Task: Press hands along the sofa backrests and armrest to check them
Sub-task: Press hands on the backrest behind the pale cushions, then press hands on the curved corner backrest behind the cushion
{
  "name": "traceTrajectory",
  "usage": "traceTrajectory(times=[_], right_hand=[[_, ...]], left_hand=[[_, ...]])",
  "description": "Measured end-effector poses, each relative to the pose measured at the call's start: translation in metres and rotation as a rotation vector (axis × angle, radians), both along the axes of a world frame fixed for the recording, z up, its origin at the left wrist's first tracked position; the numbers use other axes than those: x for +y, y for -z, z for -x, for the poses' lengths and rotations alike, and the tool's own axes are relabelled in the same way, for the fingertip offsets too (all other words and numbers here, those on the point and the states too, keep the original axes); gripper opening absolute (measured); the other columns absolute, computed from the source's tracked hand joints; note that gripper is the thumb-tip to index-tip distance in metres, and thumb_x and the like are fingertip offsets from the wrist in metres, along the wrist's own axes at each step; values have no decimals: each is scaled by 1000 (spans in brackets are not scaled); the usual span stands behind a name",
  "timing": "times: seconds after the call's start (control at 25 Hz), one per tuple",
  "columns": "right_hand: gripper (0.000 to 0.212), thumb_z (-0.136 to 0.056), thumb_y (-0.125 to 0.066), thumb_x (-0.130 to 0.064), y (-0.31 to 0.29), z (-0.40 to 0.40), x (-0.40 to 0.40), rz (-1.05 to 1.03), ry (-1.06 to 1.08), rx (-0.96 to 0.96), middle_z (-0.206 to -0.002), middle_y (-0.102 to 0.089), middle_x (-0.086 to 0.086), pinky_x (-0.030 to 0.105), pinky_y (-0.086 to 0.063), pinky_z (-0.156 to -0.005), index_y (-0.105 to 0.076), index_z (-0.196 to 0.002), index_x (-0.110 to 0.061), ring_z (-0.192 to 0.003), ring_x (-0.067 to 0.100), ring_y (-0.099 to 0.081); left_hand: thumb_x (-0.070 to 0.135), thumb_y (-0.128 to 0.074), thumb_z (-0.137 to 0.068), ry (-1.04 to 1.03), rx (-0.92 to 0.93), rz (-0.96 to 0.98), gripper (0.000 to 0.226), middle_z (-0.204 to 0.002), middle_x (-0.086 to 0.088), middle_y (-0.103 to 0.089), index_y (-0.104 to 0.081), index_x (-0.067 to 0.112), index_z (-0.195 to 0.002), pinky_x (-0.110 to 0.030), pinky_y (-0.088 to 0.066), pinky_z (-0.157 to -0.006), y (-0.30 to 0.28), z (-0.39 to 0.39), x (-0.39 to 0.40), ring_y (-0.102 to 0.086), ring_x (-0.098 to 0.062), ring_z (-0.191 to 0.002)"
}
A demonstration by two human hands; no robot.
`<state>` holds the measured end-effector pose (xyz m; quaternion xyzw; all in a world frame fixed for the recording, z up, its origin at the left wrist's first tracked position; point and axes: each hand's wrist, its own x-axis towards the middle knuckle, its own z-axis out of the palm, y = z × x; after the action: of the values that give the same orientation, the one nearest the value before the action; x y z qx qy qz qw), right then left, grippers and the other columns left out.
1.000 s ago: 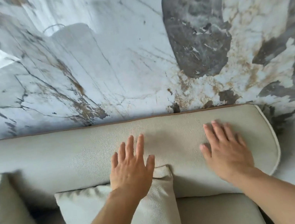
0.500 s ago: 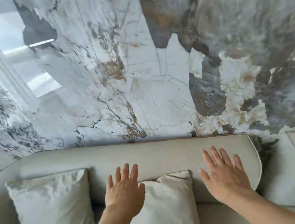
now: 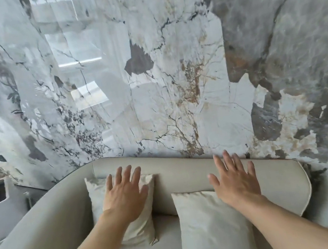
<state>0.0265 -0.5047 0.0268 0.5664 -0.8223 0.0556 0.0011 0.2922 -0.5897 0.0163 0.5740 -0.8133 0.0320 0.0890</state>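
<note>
A wall of polished marble (image 3: 173, 79), white with grey and brown veins, fills the upper part of the view. Below it stands the sofa, covered in a pale beige cloth with a fine grain. Its backrest (image 3: 188, 174) is a long rounded cushion with a piped edge at the right end, and it lies against the wall. On the left the armrest (image 3: 51, 219) curves forward, smooth and wide. Two cushions of the same pale colour lean on the seat: the left cushion (image 3: 141, 228) and the right cushion (image 3: 208, 225). The left hand (image 3: 125, 198) is flat over the left cushion, fingers spread apart. The right hand (image 3: 236, 179) is flat on the backrest, fingers also spread, holding nothing.
</note>
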Motion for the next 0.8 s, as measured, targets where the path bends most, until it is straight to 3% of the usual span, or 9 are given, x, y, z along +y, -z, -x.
traceTrajectory(times=[0.4,0.8], right_hand=[[65,-95,-10,-57,-18,-129,-32,44,-141,-21,-162,12,-3,51,5,-115,5,-152,-29,-147,20,11],[66,-94,-9,-58,0,-164,-122,33,-248,-72,-162,12,-1,52,8,-115,6,-152,-29,-147,21,11]], left_hand=[[55,-23,-93,-156,19,20,63,-160,0,-12,-11,29,-149,-47,-1,-119,-30,-125,9,-1,-23,-147],[51,-29,-94,-285,-8,43,59,-158,0,-17,-17,27,-146,-46,-1,-118,-39,-169,-30,-4,-20,-145]])
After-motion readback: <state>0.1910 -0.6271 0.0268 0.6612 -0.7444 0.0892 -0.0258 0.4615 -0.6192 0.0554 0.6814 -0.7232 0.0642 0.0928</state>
